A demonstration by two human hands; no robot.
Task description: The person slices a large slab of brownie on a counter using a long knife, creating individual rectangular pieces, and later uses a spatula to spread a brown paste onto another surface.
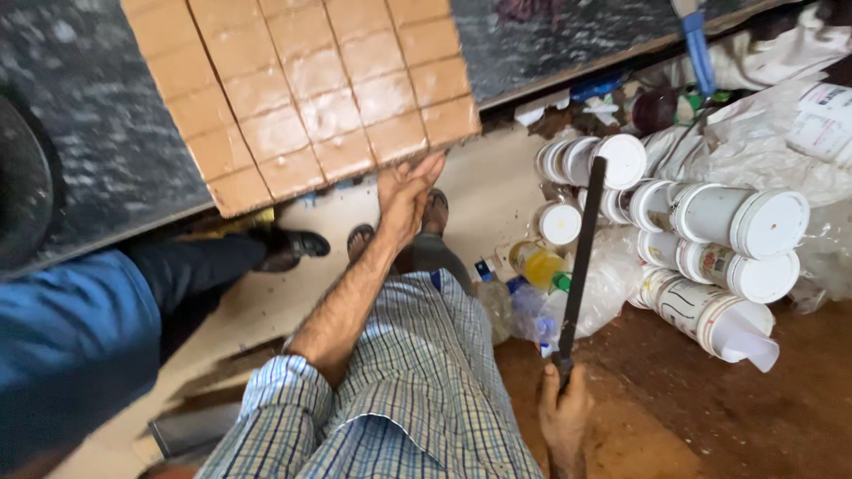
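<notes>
A tan slab scored into squares lies on a dark stone counter, its near corner hanging over the edge. My left hand reaches up and presses its fingertips under the slab's near edge. My right hand, low at the right, grips the handle of a long dark flat blade that points up and away from me. My feet in sandals stand below the counter.
Another person in a blue shirt, dark trousers and black sandals stands at my left. White lidded tubs lie stacked on their sides at the right among plastic bottles and bags. The floor there is reddish-brown.
</notes>
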